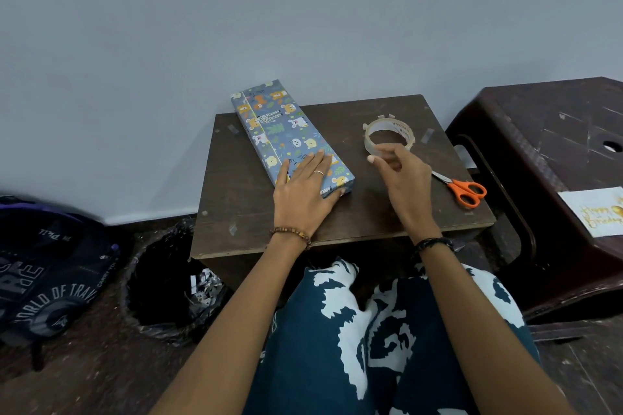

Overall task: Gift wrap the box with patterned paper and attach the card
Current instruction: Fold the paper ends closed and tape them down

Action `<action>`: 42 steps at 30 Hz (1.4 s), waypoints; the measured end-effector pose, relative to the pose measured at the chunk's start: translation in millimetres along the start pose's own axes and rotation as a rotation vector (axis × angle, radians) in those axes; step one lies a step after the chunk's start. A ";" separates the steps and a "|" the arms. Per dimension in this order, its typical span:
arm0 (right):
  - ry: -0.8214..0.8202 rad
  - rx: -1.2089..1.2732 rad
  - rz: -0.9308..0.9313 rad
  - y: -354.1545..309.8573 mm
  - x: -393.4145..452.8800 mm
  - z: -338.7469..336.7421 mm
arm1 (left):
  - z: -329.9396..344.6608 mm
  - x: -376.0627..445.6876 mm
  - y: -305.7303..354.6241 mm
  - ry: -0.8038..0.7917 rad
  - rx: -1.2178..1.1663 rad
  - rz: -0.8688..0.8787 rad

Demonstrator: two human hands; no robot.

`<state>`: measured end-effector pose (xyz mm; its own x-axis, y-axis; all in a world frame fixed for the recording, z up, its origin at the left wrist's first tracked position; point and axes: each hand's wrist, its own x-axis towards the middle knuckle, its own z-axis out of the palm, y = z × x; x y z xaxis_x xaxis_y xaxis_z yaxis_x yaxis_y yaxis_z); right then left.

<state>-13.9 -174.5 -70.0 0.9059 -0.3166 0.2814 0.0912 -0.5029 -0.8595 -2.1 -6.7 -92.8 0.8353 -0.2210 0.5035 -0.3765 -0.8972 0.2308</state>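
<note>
A long box wrapped in blue animal-print paper lies at a slant on the small brown table, its far end past the table's back edge. My left hand rests flat on the box's near end, fingers straight. My right hand hovers just in front of a clear tape roll, fingers loosely bent; whether it touches the roll I cannot tell. A white "Happy Birthday" card lies on the dark plastic stool at the right.
Orange-handled scissors lie on the table's right side. A black-lined waste bin with paper scraps stands on the floor at the left, beside a dark backpack. A grey wall runs right behind the table.
</note>
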 end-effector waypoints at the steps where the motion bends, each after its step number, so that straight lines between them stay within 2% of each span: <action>1: 0.049 -0.188 -0.089 1.6 3.2 1.5 | 0.9 0.0 -0.2 0.010 0.006 0.000; 3: 0.048 -0.517 -0.183 7.6 11.4 3.9 | 2.3 0.4 -0.5 0.038 0.025 0.005; 6: -0.009 -0.698 -0.162 14.3 21.7 5.0 | 4.3 1.3 -1.5 0.072 0.049 0.021; 15: 0.149 -0.642 -0.307 20.5 30.6 10.7 | 8.6 0.9 -2.5 0.144 0.093 0.047; 22: 0.167 -0.717 -0.335 15.4 24.6 15.5 | 6.7 0.7 -1.4 0.131 0.077 0.039; 33: 0.118 -0.696 -0.312 21.7 25.5 12.8 | 5.0 -0.2 -1.3 0.043 0.022 0.006; 42: 0.037 -0.689 -0.249 24.6 29.5 14.3 | 6.4 0.0 -1.4 0.059 0.042 0.009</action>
<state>20.9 -184.7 -88.9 0.8763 -0.1476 0.4586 0.0009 -0.9514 -0.3079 1.0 -7.9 -98.4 0.8066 -0.2074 0.5536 -0.3657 -0.9108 0.1916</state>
